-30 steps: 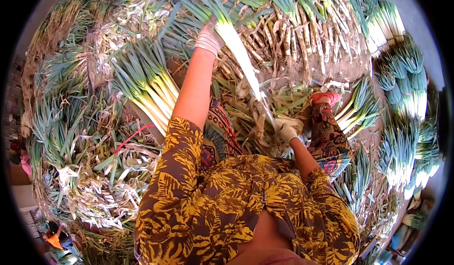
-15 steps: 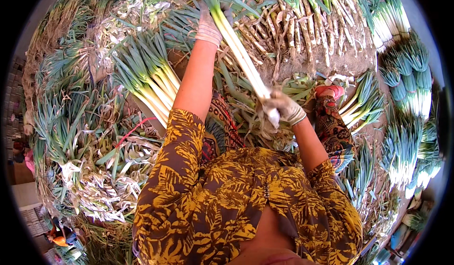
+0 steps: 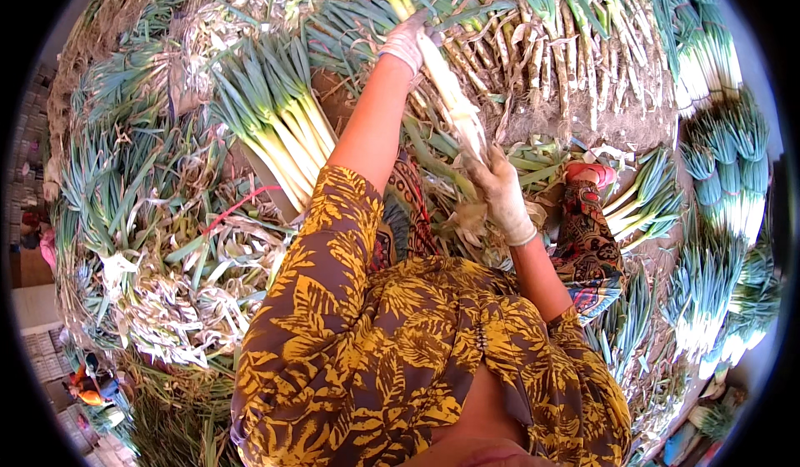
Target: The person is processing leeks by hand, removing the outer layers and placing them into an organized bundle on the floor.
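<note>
One long green onion (image 3: 446, 84) slants in front of me, green leaves at the far end and white shank toward me. My left hand (image 3: 404, 44), in a pale glove, is closed around it where green turns white. My right hand (image 3: 502, 196), gloved and dirty at the fingers, is closed at its near end. That end is hidden behind the fingers, and thin whitish skin hangs loose along the shank just above them. Left of my left forearm lies a row of clean white-and-green onions (image 3: 283, 134).
Unpeeled green onions (image 3: 550, 59) with brown skins and roots lie in a heap ahead. Peeled husks (image 3: 183, 317) cover the ground at left. More onions (image 3: 646, 196) rest by my right foot. Tied bundles (image 3: 725, 167) line the right side. A red strap (image 3: 242, 209) lies at left.
My left hand has shifted right and down the stalk. The right hand has turned and now covers the near end, which showed before. The shank looks more ragged, with loose skin.
</note>
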`<control>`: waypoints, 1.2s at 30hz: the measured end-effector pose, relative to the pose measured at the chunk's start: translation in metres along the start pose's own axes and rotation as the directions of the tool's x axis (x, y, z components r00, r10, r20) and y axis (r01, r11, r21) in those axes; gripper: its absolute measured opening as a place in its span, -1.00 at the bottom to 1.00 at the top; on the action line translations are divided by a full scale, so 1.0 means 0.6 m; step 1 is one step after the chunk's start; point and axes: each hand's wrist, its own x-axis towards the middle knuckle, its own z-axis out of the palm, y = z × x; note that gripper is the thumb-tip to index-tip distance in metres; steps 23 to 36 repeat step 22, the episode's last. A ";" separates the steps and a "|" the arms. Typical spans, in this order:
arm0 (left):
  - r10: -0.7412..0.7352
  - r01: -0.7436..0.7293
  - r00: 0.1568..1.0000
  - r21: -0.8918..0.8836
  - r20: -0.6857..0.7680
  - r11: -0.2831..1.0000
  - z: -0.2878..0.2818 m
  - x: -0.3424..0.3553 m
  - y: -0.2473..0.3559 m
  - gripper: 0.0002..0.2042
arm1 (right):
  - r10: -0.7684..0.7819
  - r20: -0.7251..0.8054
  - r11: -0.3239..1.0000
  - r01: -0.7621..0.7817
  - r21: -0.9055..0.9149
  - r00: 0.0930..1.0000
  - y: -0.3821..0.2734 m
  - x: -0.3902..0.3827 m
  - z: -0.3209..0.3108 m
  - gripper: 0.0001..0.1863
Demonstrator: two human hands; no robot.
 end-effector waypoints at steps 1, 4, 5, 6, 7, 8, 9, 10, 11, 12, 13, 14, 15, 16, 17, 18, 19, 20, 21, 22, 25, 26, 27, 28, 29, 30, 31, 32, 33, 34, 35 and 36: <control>0.012 -0.013 0.999 -0.016 -0.050 1.000 0.020 -0.011 -0.006 -0.81 | 0.212 -0.017 0.971 -0.209 0.114 0.977 -0.013 -0.016 -0.003 -0.65; 0.090 -0.091 0.996 -0.024 -0.021 0.996 0.013 -0.008 0.010 -0.78 | 0.040 -0.089 0.993 -0.050 -0.105 0.995 0.002 -0.074 -0.014 -0.69; 0.115 -0.115 0.992 0.005 -0.054 0.993 -0.008 -0.005 0.031 -0.79 | 0.237 -0.077 0.967 -0.243 -0.076 0.968 -0.029 -0.104 -0.016 -0.69; 0.129 -0.127 0.988 0.032 -0.082 0.991 -0.016 -0.006 0.041 -0.79 | 0.178 -0.087 0.976 -0.187 -0.108 0.980 -0.006 -0.132 -0.024 -0.67; 0.102 -0.100 0.993 0.043 -0.062 0.994 0.010 -0.015 0.038 -0.80 | 0.067 -0.198 0.973 -0.108 -0.204 0.978 0.011 -0.154 -0.023 -0.68; 0.076 -0.074 0.996 0.055 -0.043 0.996 0.039 -0.024 0.031 -0.81 | 0.180 -0.193 0.970 -0.206 -0.126 0.965 0.014 -0.155 -0.042 -0.69; 0.063 -0.060 0.997 0.071 -0.043 0.996 0.049 -0.040 0.032 -0.81 | 0.293 -0.157 0.952 -0.304 -0.046 0.943 -0.005 -0.158 -0.052 -0.70; 0.150 -0.148 0.988 0.062 -0.025 0.987 0.034 -0.021 0.027 -0.82 | 0.265 -0.105 0.956 -0.275 -0.103 0.959 -0.010 -0.157 -0.067 -0.71; 0.134 -0.130 0.990 0.087 -0.044 0.988 0.021 -0.029 0.016 -0.81 | 0.143 -0.118 0.948 -0.171 -0.269 0.983 -0.007 -0.186 -0.061 -0.72; 0.122 -0.119 0.992 0.109 -0.018 0.987 0.041 -0.015 0.011 -0.79 | 0.148 -0.167 0.956 -0.184 -0.228 0.975 -0.018 -0.196 -0.060 -0.72; 0.097 -0.092 0.995 0.141 -0.034 0.986 0.010 -0.017 -0.014 -0.78 | 0.190 -0.193 0.960 -0.223 -0.170 0.963 -0.028 -0.223 -0.052 -0.72; 0.120 -0.123 0.992 0.058 0.047 0.991 -0.020 0.005 0.018 -0.76 | 0.163 -0.196 0.956 -0.204 -0.210 0.967 -0.017 -0.239 -0.067 -0.72; 0.122 -0.118 0.984 -0.039 0.126 0.992 -0.032 0.009 0.044 -0.74 | 0.151 -0.211 0.944 -0.204 -0.259 0.966 -0.015 -0.258 -0.083 -0.72; 0.107 -0.104 0.993 0.064 -0.049 0.993 -0.031 0.021 0.062 -0.80 | 0.149 -0.226 0.925 -0.216 -0.312 0.963 -0.018 -0.288 -0.100 -0.72; 0.089 -0.046 0.970 0.188 -0.228 0.981 -0.023 0.015 0.065 -0.79 | 0.406 -0.304 0.909 -0.415 0.037 0.862 -0.031 -0.306 -0.099 -0.74; 0.152 -0.128 0.976 0.155 -0.155 0.980 -0.045 0.002 0.077 -0.78 | 0.377 -0.328 0.917 -0.398 0.004 0.866 -0.026 -0.286 -0.103 -0.75; 0.217 -0.207 0.973 0.117 -0.082 0.971 -0.065 -0.012 0.085 -0.77 | 0.408 -0.297 0.910 -0.412 0.053 0.864 -0.020 -0.270 -0.100 -0.73; 0.231 -0.228 0.971 0.049 -0.060 0.972 -0.071 -0.004 0.088 -0.74 | 0.363 -0.286 0.929 -0.367 0.042 0.887 -0.005 -0.249 -0.103 -0.72; 0.235 -0.231 0.968 0.056 -0.085 0.971 -0.050 -0.006 0.088 -0.72 | 0.316 -0.289 0.947 -0.318 0.041 0.904 0.038 -0.228 -0.108 -0.71; 0.237 -0.231 0.964 0.065 -0.118 0.971 -0.027 -0.025 0.087 -0.68 | 0.265 -0.284 0.949 -0.301 -0.093 0.922 0.112 -0.208 -0.132 -0.72; 0.237 -0.231 0.964 0.065 -0.118 0.971 -0.027 -0.025 0.087 -0.68 | 0.265 -0.284 0.949 -0.301 -0.093 0.922 0.112 -0.208 -0.132 -0.72; 0.237 -0.231 0.964 0.065 -0.118 0.971 -0.027 -0.025 0.087 -0.68 | 0.265 -0.284 0.949 -0.301 -0.093 0.922 0.112 -0.208 -0.132 -0.72; 0.237 -0.231 0.964 0.065 -0.118 0.971 -0.027 -0.025 0.087 -0.68 | 0.265 -0.284 0.949 -0.301 -0.093 0.922 0.112 -0.208 -0.132 -0.72; 0.237 -0.231 0.964 0.065 -0.118 0.971 -0.027 -0.025 0.087 -0.68 | 0.265 -0.284 0.949 -0.301 -0.093 0.922 0.112 -0.208 -0.132 -0.72; 0.237 -0.231 0.964 0.065 -0.118 0.971 -0.027 -0.025 0.087 -0.68 | 0.265 -0.284 0.949 -0.301 -0.093 0.922 0.112 -0.208 -0.132 -0.72; 0.237 -0.231 0.964 0.065 -0.118 0.971 -0.027 -0.025 0.087 -0.68 | 0.265 -0.284 0.949 -0.301 -0.093 0.922 0.112 -0.208 -0.132 -0.72; 0.237 -0.231 0.964 0.065 -0.118 0.971 -0.027 -0.025 0.087 -0.68 | 0.265 -0.284 0.949 -0.301 -0.093 0.922 0.112 -0.208 -0.132 -0.72; 0.237 -0.231 0.964 0.065 -0.118 0.971 -0.027 -0.025 0.087 -0.68 | 0.265 -0.284 0.949 -0.301 -0.093 0.922 0.112 -0.208 -0.132 -0.72; 0.237 -0.231 0.964 0.065 -0.118 0.971 -0.027 -0.025 0.087 -0.68 | 0.265 -0.284 0.949 -0.301 -0.093 0.922 0.112 -0.208 -0.132 -0.72; 0.237 -0.231 0.964 0.065 -0.118 0.971 -0.027 -0.025 0.087 -0.68 | 0.265 -0.284 0.949 -0.301 -0.093 0.922 0.112 -0.208 -0.132 -0.72; 0.237 -0.231 0.964 0.065 -0.118 0.971 -0.027 -0.025 0.087 -0.68 | 0.265 -0.284 0.949 -0.301 -0.093 0.922 0.112 -0.208 -0.132 -0.72; 0.237 -0.231 0.964 0.065 -0.118 0.971 -0.027 -0.025 0.087 -0.68 | 0.265 -0.284 0.949 -0.301 -0.093 0.922 0.112 -0.208 -0.132 -0.72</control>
